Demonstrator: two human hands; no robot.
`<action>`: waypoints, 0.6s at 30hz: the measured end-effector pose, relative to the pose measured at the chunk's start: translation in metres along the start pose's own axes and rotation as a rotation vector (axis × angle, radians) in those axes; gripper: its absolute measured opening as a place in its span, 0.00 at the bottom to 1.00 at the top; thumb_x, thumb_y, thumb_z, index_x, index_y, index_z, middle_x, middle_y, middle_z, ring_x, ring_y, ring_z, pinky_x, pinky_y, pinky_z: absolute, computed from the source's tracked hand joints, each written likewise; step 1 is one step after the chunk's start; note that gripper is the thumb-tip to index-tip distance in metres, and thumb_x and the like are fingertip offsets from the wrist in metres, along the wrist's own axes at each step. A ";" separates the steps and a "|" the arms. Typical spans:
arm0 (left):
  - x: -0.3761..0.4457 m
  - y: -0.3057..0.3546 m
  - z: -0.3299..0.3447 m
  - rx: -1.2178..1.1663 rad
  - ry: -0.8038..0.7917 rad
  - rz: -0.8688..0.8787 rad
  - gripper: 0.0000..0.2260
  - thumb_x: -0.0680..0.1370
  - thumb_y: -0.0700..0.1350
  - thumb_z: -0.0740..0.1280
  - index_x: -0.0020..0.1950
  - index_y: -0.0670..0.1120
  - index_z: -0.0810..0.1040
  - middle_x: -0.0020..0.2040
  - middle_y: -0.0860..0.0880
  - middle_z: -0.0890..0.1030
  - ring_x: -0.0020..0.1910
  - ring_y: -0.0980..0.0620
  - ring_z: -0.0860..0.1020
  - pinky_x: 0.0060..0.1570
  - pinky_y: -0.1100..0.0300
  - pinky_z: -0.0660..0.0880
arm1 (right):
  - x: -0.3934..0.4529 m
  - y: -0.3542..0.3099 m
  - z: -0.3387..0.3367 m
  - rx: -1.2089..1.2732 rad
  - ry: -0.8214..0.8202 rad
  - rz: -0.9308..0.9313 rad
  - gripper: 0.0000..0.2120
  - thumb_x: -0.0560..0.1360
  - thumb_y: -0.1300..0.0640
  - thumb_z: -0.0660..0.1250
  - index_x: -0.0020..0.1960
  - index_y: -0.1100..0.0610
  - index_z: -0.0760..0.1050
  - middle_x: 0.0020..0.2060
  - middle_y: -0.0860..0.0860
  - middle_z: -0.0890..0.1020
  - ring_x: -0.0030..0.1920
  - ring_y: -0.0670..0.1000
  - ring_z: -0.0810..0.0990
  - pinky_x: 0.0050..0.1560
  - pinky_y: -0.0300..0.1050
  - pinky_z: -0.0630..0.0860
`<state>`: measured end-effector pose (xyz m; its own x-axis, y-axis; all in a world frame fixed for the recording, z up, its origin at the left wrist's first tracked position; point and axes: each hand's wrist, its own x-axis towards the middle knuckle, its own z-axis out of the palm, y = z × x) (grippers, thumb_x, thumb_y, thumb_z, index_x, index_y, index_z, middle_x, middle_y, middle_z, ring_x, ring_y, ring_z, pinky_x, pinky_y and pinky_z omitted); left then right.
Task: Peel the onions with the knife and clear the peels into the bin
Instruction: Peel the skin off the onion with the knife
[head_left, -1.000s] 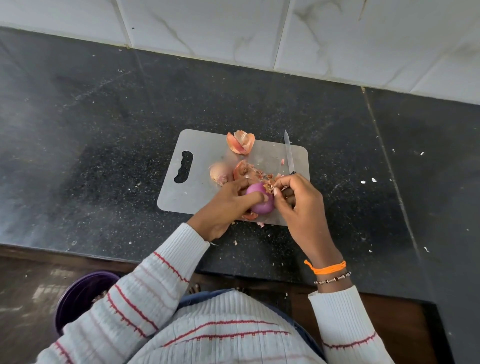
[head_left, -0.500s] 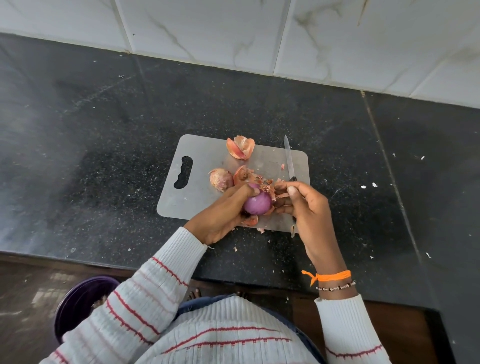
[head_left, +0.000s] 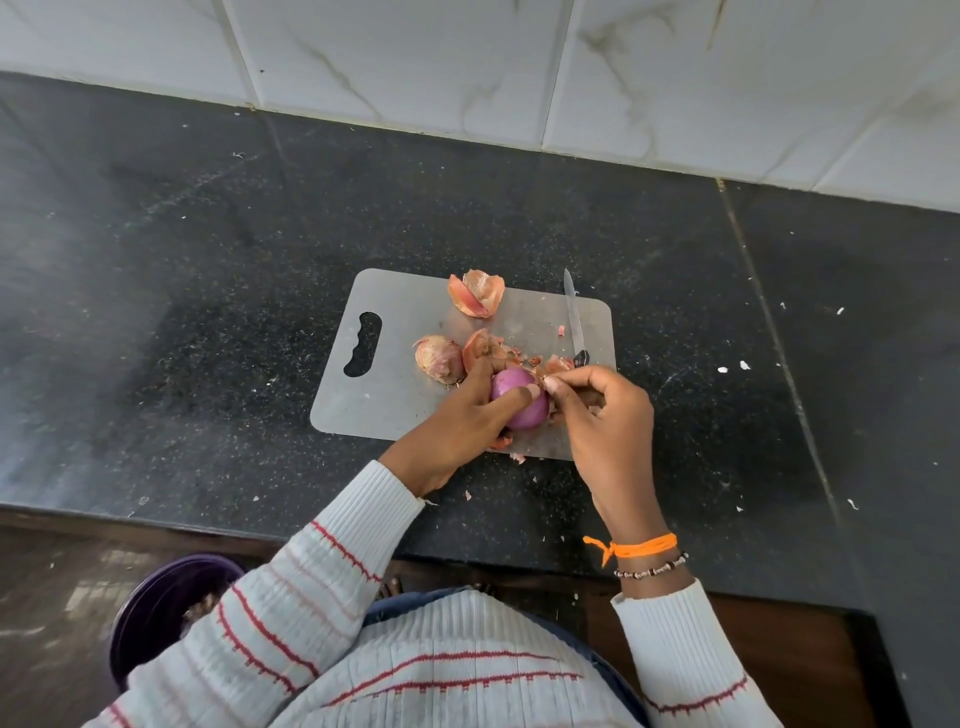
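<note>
Nearest the viewer, a person in a white sweater (head_left: 441, 670) with thin red stripes stood at a dark speckled surface (head_left: 182, 312). Low on the left, on the floor beside them, sat a dark purple bin (head_left: 156, 608), partly hidden by the left sleeve.

An orange thread (head_left: 636, 546) and a beaded bracelet (head_left: 652, 570) circled the right wrist.

Both hands met over the near edge of a pale grey board (head_left: 405, 364) with a handle slot on its left side. The left hand (head_left: 457, 421) gripped a peeled purple onion (head_left: 519, 402), its thumb lying across the top. The right hand (head_left: 605, 415) was curled, its fingertips pinching a scrap of papery peel (head_left: 550, 370) right at the onion's top.

Just beyond the hands lay a loose heap of peel pieces (head_left: 493, 348), and beside it to the left an onion still in its brown skin (head_left: 439, 358). A knife (head_left: 574, 317) rested on the board's right part, blade pointing away, its dark handle end near the right hand's fingers, touched by neither hand.

At the board's far edge sat a larger curled skin (head_left: 478, 293). Small flecks were scattered over the surface. Farthest back rose a wall (head_left: 519, 62) of white marbled tiles.
</note>
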<state>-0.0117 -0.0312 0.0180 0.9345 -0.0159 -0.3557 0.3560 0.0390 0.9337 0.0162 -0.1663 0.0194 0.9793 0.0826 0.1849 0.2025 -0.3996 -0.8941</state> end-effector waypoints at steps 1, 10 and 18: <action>0.000 0.000 0.001 -0.018 0.005 -0.001 0.13 0.79 0.48 0.62 0.63 0.46 0.68 0.60 0.44 0.72 0.56 0.50 0.75 0.54 0.52 0.77 | 0.000 0.001 0.000 -0.050 0.007 -0.049 0.02 0.73 0.63 0.69 0.43 0.57 0.79 0.41 0.51 0.82 0.44 0.46 0.80 0.46 0.39 0.78; 0.002 0.000 -0.001 -0.287 -0.147 -0.092 0.14 0.79 0.47 0.58 0.60 0.40 0.68 0.46 0.40 0.78 0.31 0.54 0.70 0.27 0.67 0.67 | 0.004 0.016 0.000 -0.193 0.042 -0.137 0.03 0.76 0.65 0.64 0.47 0.62 0.76 0.44 0.51 0.79 0.45 0.48 0.76 0.48 0.45 0.75; 0.005 -0.001 -0.001 -0.254 -0.090 -0.104 0.13 0.81 0.47 0.57 0.63 0.42 0.65 0.50 0.39 0.77 0.30 0.55 0.71 0.28 0.66 0.66 | -0.001 -0.007 -0.006 0.272 -0.108 0.085 0.11 0.78 0.66 0.60 0.48 0.54 0.79 0.45 0.48 0.83 0.48 0.45 0.81 0.51 0.42 0.79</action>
<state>-0.0079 -0.0300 0.0149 0.8932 -0.1212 -0.4330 0.4493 0.2816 0.8478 0.0141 -0.1693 0.0282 0.9841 0.1615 0.0738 0.0986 -0.1516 -0.9835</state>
